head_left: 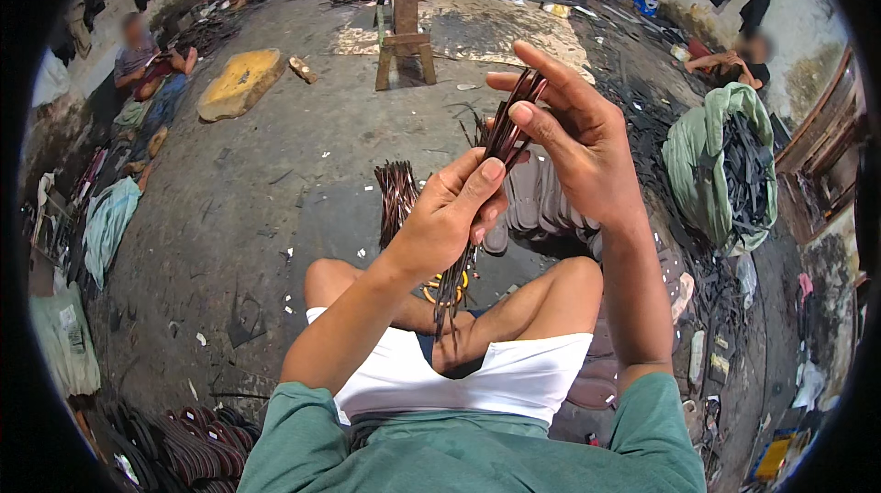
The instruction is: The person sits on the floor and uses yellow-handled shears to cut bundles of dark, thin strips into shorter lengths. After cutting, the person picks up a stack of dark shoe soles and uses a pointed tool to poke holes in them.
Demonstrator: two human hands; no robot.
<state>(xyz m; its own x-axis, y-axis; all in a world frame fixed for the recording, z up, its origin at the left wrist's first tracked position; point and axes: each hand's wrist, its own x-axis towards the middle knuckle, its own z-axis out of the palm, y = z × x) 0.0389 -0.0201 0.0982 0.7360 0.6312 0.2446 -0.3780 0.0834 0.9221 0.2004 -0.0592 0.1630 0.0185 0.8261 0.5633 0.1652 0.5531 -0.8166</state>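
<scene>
My left hand is wrapped round a bundle of thin, glossy dark brown strips, held upright above my crossed legs. Their lower ends hang below this fist. At the top of the bundle, my right hand has its thumb and fingers closed on the strips, the index finger stretched out past them. On the floor beyond my left forearm stands another bunch of similar strips. Rows of brown shoe soles lie in front of my knee. A yellow-orange looped thing shows partly behind the hanging ends; its kind is unclear.
More soles are stacked at lower left. A green sack of black scraps stands on the right. Farther off are a wooden stand and a yellow slab. Several people sit along the walls, among them one person at left.
</scene>
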